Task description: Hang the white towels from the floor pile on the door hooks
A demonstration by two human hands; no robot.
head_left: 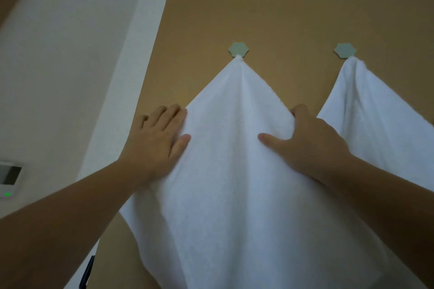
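**Towel on the door, a hand on each side**

The middle towel (pixel 237 171) is white and hangs on the brown door (pixel 270 23). Its top is caught on a small green hook (pixel 238 49). From there it spreads out wide, like a tent, and falls down past the bottom of the view.

The left hand (pixel 157 141) is at the towel's left edge. Its fingers are straight and go behind the edge, and the thumb lies on the front of the cloth. The hand is flat and not curled tight.

The right hand (pixel 312 143) is at the towel's right edge. Its thumb lies on the front, and the other fingers curl back behind the fold. It pinches the cloth there, and the towel bunches up a little between thumb and fingers.

Both bare arms reach up from the bottom corners.

A second towel (pixel 371 112), also white, hangs just to the right on another green hook (pixel 345 50). The two towels are apart, with brown door showing between them.

The wall (pixel 70 54) around the door is white. On the far left of the wall there is a small white box (pixel 10 179) with a tiny green light.
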